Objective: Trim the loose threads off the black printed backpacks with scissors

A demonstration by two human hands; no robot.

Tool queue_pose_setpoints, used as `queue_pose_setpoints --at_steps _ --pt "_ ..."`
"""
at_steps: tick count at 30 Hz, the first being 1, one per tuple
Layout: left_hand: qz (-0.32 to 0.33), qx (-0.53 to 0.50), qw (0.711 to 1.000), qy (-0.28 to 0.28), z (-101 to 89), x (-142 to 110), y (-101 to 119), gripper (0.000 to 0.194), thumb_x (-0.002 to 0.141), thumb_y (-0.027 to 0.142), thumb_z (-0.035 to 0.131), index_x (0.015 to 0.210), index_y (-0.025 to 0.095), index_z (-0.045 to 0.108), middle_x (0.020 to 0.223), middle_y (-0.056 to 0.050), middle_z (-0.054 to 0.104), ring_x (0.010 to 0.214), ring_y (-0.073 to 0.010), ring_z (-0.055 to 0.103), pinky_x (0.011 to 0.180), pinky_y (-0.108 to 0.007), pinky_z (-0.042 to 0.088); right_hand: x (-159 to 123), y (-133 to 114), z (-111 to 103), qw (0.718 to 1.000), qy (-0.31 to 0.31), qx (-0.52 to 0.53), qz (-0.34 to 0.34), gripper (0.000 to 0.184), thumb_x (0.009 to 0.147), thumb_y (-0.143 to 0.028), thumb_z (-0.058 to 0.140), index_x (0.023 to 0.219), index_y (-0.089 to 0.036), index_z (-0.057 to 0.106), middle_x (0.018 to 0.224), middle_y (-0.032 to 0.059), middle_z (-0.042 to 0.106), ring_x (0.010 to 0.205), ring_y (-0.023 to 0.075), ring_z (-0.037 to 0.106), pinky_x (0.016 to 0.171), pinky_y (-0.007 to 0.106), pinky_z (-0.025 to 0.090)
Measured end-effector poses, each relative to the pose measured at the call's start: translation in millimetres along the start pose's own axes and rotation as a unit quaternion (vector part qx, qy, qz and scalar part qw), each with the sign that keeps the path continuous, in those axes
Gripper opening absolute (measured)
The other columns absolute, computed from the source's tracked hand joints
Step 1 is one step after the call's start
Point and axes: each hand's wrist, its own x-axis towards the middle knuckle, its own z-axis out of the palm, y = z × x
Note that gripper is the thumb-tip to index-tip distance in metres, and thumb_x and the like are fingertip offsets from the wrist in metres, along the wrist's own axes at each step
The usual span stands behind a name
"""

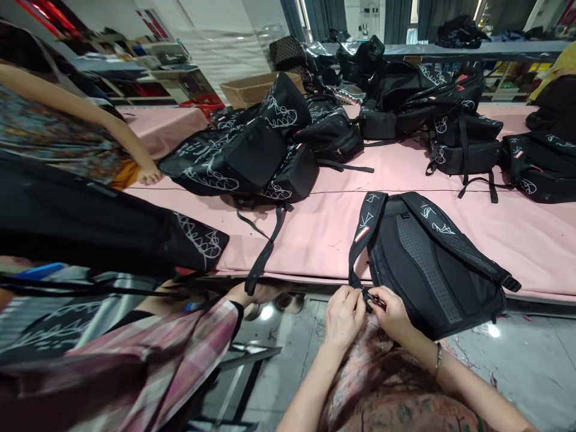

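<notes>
A black backpack (418,258) lies back side up at the near edge of the table, white scribbled marks on its shoulder straps. My left hand (345,315) is closed in a pinch at the lower end of the left shoulder strap (360,240). Close beside it, my right hand (392,313) has its fingers pressed together around the black buckle (373,300) at that strap's end. The two hands almost meet just off the table edge. Fingers partly hide the buckle and webbing, so its detail is unclear.
A long pink-covered table (333,228) carries several black backpacks (252,153) and a cardboard box (238,91). At left, a co-worker in a plaid sleeve (180,348) is beside a large black bag (135,222). Another person's hand (149,174) rests near the pile.
</notes>
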Motion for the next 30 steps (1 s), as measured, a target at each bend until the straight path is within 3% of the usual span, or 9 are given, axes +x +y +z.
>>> queue_pose_setpoints --at_steps 4,8,11,13,16,21,25,30 --pt "-0.091 -0.17 0.981 0.003 11.5 1.1 1.2 0.018 0.068 0.033 0.059 0.059 0.017 0.057 0.061 0.001 0.046 0.056 -0.0115 0.04 0.052 -0.022 0.035 2.1 5.0 -7.1 0.998 0.002 0.039 0.041 0.014 0.076 -0.021 0.051 0.089 -0.02 0.052 0.079 0.0006 0.06 0.074 0.0158 0.057 0.071 0.029 0.045" --pt "-0.136 -0.242 0.96 -0.048 14.7 0.5 4.4 0.034 0.069 0.044 0.057 0.054 0.016 0.046 0.054 0.005 0.036 0.046 -0.0065 0.03 0.044 -0.021 0.028 3.1 10.3 -11.9 0.996 -0.003 0.072 0.061 0.009 0.073 -0.022 0.051 0.082 -0.02 0.049 0.075 -0.001 0.056 0.073 0.015 0.055 0.069 0.027 0.045" --pt "-0.164 -0.265 0.948 -0.063 14.4 -0.6 6.2 0.043 0.071 0.054 0.054 0.054 0.015 0.047 0.052 0.005 0.035 0.046 -0.0058 0.029 0.045 -0.02 0.028 2.4 11.5 -12.5 0.994 -0.01 0.082 0.07 0.008 0.071 -0.022 0.053 0.077 -0.019 0.049 0.07 -0.0026 0.052 0.066 0.0132 0.052 0.064 0.024 0.044" --pt "-0.176 -0.256 0.949 -0.058 15.5 -2.3 6.3 0.042 0.067 0.052 0.061 0.055 0.014 0.049 0.05 0.006 0.035 0.046 -0.0055 0.03 0.046 -0.019 0.027 1.5 11.6 -11.5 0.994 -0.01 0.083 0.077 0.008 0.07 -0.023 0.054 0.075 -0.019 0.049 0.068 -0.0035 0.05 0.063 0.0123 0.05 0.061 0.024 0.043" --pt "-0.172 -0.23 0.957 -0.041 18.0 -5.5 5.6 0.032 0.057 0.036 0.075 0.058 0.014 0.052 0.052 0.007 0.039 0.049 -0.0052 0.033 0.049 -0.018 0.028 -0.7 11.0 -11.3 0.992 -0.006 0.082 0.092 0.009 0.071 -0.024 0.056 0.075 -0.019 0.05 0.067 -0.0036 0.05 0.059 0.0113 0.048 0.058 0.023 0.042" --pt "-0.133 -0.181 0.972 -0.065 18.3 -8.5 4.7 0.024 0.058 0.03 0.075 0.061 0.014 0.057 0.056 0.006 0.043 0.053 -0.0069 0.038 0.052 -0.019 0.031 -8.1 1.5 -27.3 0.994 0.062 -0.018 0.094 0.022 0.074 -0.029 0.056 0.094 -0.018 0.053 0.08 0.0007 0.057 0.068 0.0147 0.054 0.061 0.025 0.045" --pt "-0.087 -0.127 0.986 -0.062 18.9 -10.2 6.8 0.02 0.061 0.029 0.072 0.06 0.014 0.058 0.059 0.005 0.043 0.055 -0.0077 0.038 0.053 -0.02 0.031 -18.5 -11.9 -46.5 0.99 0.074 -0.122 0.017 0.023 0.088 -0.025 0.039 0.105 -0.019 0.053 0.095 0.0064 0.061 0.086 0.0186 0.057 0.076 0.031 0.045" --pt "-0.05 -0.101 0.994 -0.012 25.3 -13.9 11.4 0.016 0.061 0.029 0.07 0.063 0.014 0.063 0.06 0.003 0.046 0.057 -0.0092 0.04 0.054 -0.021 0.033 -30.4 -15.3 -50.5 0.965 0.055 -0.245 -0.068 0.025 0.091 -0.028 0.039 0.103 -0.017 0.056 0.089 0.0086 0.064 0.078 0.0207 0.057 0.07 0.032 0.044"
